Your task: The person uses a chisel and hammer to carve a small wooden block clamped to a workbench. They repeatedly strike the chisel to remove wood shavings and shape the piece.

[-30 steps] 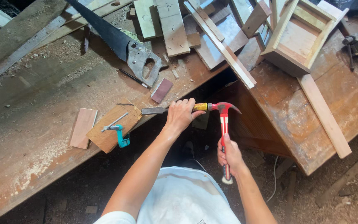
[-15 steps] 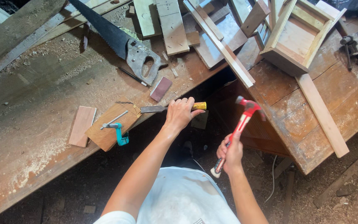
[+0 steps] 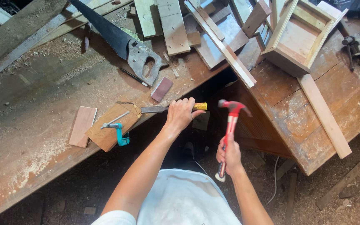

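Dusty wooden workbench (image 3: 30, 125) here, sawdust everywhere, dirt floor underneath. The left hand (image 3: 180, 113) is wrapped tight around a flat steel chisel with a yellow handle (image 3: 163, 108), which lies along the bench edge with its blade pointing to 9 o'clock, tip touching a small reddish plywood square (image 3: 111, 125). A teal metal clamp (image 3: 119, 131) pins that square to the bench. The right hand (image 3: 228, 155) is closed around the bottom of a red-handled claw hammer (image 3: 231, 121); its head sits just at 3 o'clock of the chisel's yellow butt (close, but not touching as far as I can see). Up at 12 o'clock lies a grey-handled handsaw (image 3: 121, 39), and at 2 o'clock an open wooden box frame (image 3: 301, 33).
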